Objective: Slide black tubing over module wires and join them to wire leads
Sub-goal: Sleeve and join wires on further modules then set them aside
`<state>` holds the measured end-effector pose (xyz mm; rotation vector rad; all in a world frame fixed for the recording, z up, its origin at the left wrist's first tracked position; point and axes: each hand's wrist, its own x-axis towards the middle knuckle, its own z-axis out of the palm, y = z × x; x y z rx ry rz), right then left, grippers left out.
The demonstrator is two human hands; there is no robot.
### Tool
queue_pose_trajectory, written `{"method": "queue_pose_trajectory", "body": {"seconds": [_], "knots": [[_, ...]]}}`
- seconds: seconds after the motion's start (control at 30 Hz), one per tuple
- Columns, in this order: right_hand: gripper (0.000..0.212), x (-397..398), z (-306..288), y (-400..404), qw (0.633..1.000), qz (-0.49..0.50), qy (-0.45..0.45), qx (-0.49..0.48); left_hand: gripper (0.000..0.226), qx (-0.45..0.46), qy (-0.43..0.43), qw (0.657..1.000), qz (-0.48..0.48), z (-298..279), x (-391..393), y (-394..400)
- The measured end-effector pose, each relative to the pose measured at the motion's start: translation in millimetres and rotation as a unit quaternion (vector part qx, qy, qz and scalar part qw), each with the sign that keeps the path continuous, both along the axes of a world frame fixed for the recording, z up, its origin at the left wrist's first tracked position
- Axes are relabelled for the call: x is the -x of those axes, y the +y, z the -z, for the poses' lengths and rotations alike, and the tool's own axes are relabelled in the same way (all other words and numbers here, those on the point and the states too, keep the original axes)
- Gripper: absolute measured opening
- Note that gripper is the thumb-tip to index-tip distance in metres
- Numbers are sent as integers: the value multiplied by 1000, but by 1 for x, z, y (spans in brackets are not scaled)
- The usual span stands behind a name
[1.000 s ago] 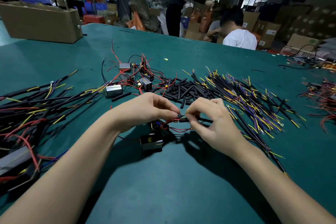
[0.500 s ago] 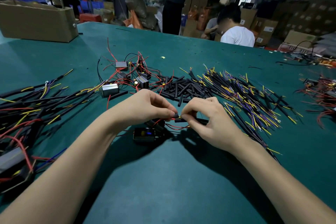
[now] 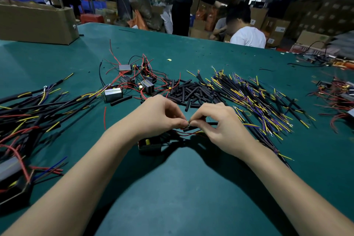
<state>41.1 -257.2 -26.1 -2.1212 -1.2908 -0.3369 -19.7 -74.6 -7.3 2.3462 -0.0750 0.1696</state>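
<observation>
My left hand (image 3: 159,115) and my right hand (image 3: 220,126) meet fingertip to fingertip above the green table (image 3: 182,188). Between them sits a short piece of black tubing (image 3: 188,128); the left pinches thin wire ends at its mouth, the right pinches the black-sheathed wire lead (image 3: 211,123) running off to the right. Red wires (image 3: 183,133) hang from the pinch down to a small dark module (image 3: 151,144) lying on the table under my left hand. A pile of loose black tubing pieces (image 3: 191,93) lies just beyond my hands.
Several wire leads with yellow and purple ends (image 3: 258,97) spread to the right. Finished harnesses (image 3: 28,113) lie at the left. More modules with red wires (image 3: 134,80) sit behind. A cardboard box (image 3: 36,23) stands far left; people work beyond the table.
Both hands stay pinched together at the same spot. The module under my left hand has shifted slightly, and the view has tilted a little.
</observation>
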Motion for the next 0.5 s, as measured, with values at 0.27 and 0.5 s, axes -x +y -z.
{"method": "queue_pose_trajectory", "body": {"seconds": [0.27, 0.5], "knots": [[8, -2, -3, -4, 990, 14, 134, -50, 19, 36, 11, 999, 2, 4, -3, 5], [11, -5, -4, -7, 993, 17, 113, -36, 12, 28, -44, 999, 3, 2, -2, 6]]}}
